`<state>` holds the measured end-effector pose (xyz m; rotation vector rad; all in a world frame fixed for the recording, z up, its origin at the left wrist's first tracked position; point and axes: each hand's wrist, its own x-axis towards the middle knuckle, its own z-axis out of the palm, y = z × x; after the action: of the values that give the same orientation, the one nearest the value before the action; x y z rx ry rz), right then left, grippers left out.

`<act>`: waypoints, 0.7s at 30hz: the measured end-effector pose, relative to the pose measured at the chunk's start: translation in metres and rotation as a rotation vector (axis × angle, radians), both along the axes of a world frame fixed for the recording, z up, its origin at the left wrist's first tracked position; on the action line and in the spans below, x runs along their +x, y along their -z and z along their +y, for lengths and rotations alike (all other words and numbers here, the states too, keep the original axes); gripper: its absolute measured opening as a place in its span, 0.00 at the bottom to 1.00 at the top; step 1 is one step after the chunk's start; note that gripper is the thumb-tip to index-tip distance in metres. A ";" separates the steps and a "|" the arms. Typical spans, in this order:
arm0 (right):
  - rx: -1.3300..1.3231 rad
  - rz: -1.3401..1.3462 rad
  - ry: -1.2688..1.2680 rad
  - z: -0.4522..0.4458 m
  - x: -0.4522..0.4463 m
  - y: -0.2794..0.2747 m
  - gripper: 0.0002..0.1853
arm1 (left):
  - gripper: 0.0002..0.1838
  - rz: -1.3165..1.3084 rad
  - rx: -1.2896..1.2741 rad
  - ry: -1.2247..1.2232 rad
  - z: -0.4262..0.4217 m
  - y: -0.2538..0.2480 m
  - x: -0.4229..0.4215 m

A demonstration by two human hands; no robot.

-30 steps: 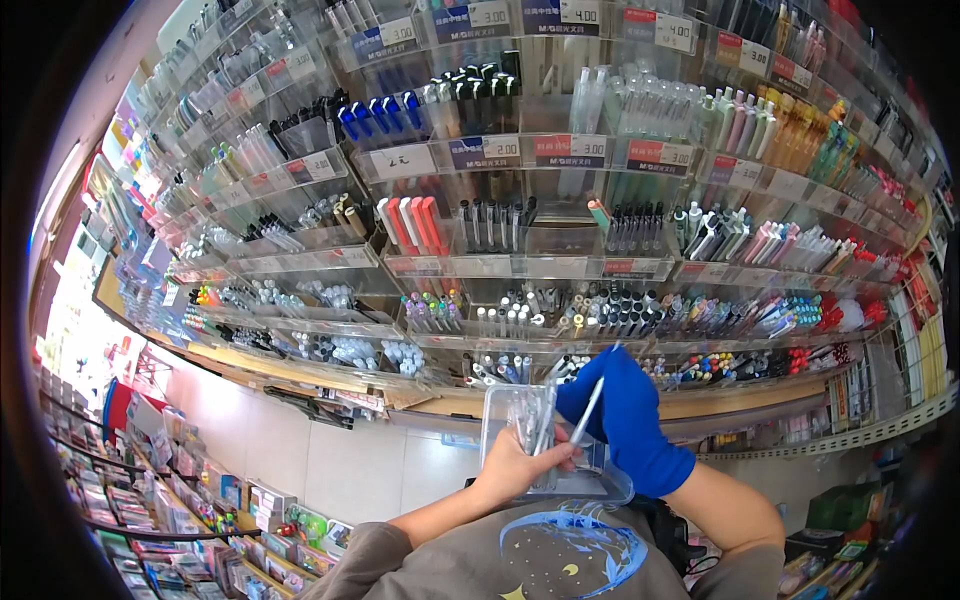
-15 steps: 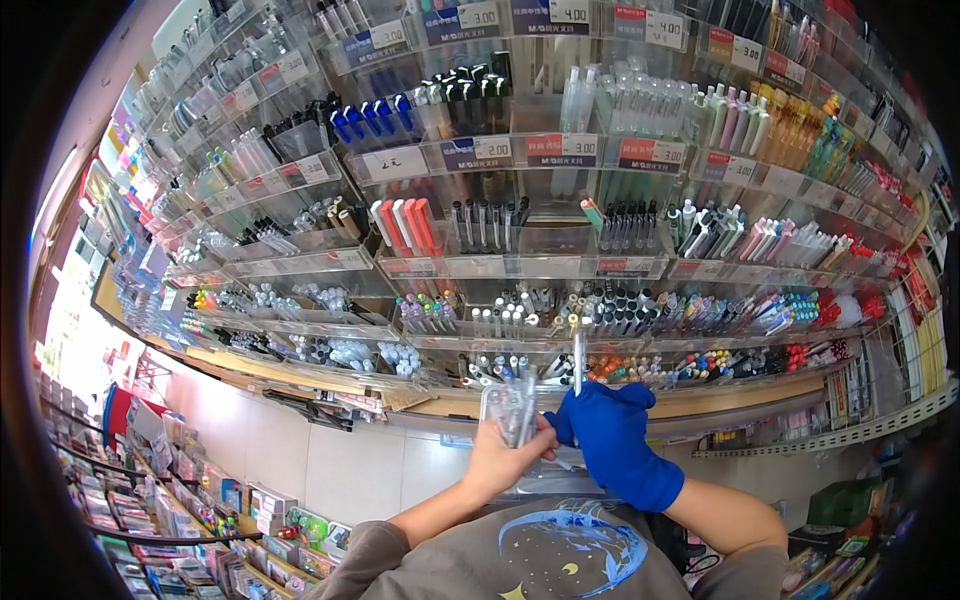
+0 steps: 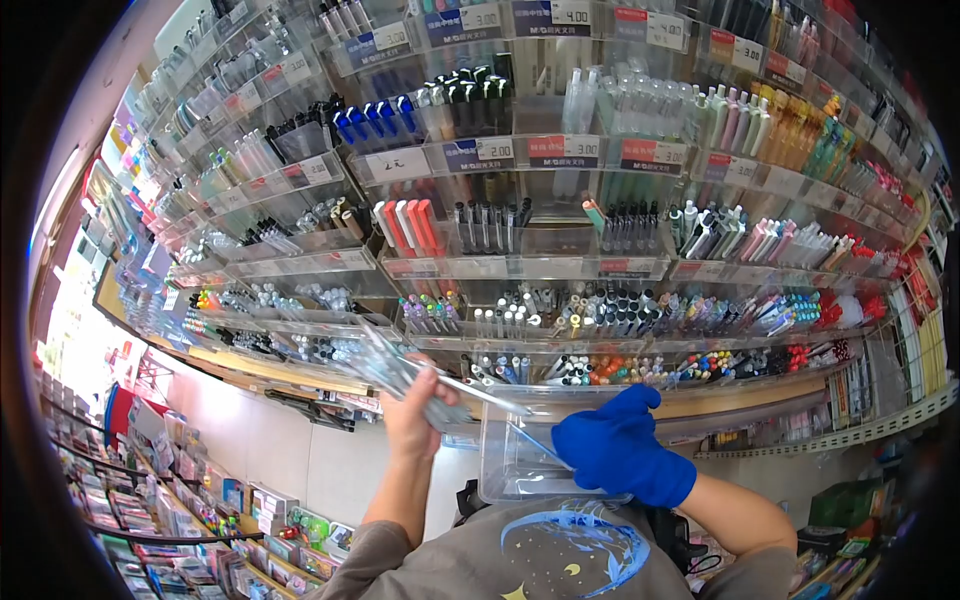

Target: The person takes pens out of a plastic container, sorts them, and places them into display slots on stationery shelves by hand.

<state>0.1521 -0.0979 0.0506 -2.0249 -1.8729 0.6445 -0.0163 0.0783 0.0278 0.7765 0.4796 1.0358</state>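
Pens (image 3: 387, 366) have swung mostly past the bin's (image 3: 491, 455) left edge, grasped in my left hand (image 3: 408, 422); my right hand's (image 3: 622, 448) grip I can't tell.

The left hand (image 3: 410, 415) grips a splayed bunch of pens (image 3: 388, 368), one pointing towards the blue-gloved right hand (image 3: 622, 445). Between the hands, partly behind the right, is a clear box (image 3: 505, 472). A thin stick (image 3: 536, 438) slants up-left from the right hand. Shelves (image 3: 555, 267) rise beyond both hands; floor (image 3: 330, 465) shows left of the left.
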 end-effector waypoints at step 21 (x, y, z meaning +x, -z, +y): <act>-0.221 1.215 0.479 -0.005 0.014 0.027 0.12 | 0.11 0.179 0.204 0.244 -0.008 0.001 -0.002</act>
<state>0.1659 -0.1024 0.0235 -1.4510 -0.6086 1.4932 -0.0188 0.0701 0.0265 1.0885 0.4229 0.7981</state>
